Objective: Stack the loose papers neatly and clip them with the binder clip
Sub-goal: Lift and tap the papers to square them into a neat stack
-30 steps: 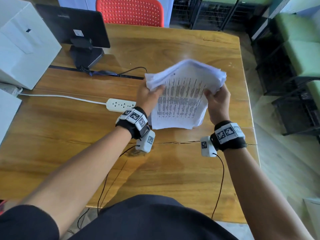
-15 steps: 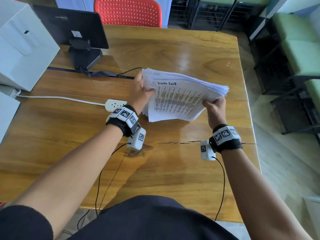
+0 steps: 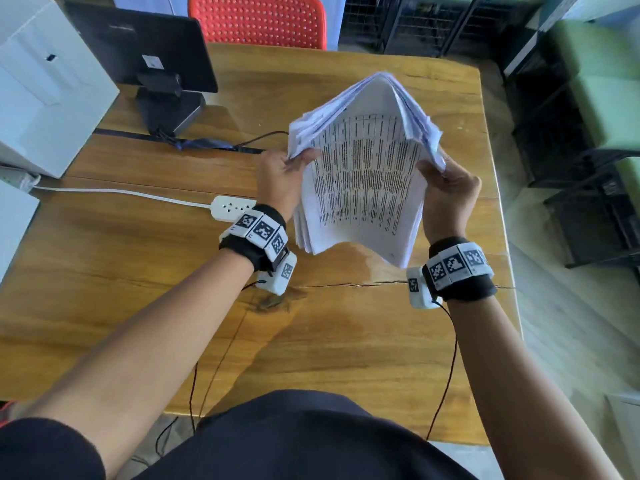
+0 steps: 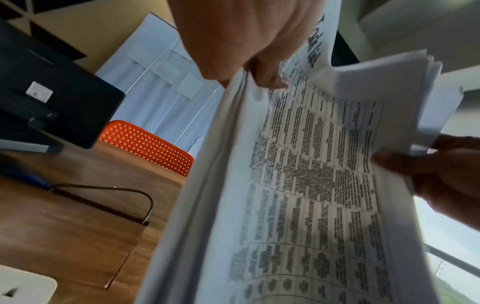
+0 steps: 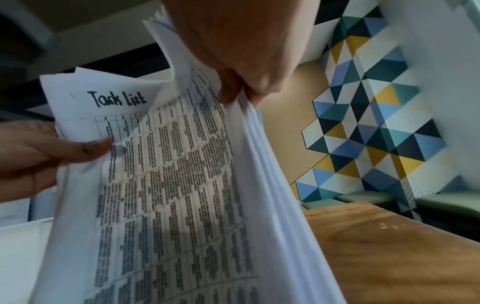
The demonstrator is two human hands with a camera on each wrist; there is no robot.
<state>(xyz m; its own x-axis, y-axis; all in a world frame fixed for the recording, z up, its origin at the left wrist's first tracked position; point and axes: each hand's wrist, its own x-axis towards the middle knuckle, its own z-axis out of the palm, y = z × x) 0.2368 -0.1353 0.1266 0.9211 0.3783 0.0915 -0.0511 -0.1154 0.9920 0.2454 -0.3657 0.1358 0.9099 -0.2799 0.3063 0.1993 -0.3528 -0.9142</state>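
Note:
A thick stack of printed papers stands nearly upright above the wooden table, its top bowed over. The front sheet carries a table headed "Task List". My left hand grips the stack's left edge, thumb on the front sheet. My right hand grips the right edge. The left wrist view shows the papers with my left hand pinching the edge. In the right wrist view my right hand clamps the papers. I see no binder clip.
A black monitor on its stand sits at the back left beside a white box. A white power strip and its cable lie left of my left wrist. A red chair stands behind the table. The table's right edge is close to my right arm.
The stack has swung from lying slanted and low to standing nearly upright, with its top curling over. Both hands rose and moved closer together, keeping their grip on the side edges.

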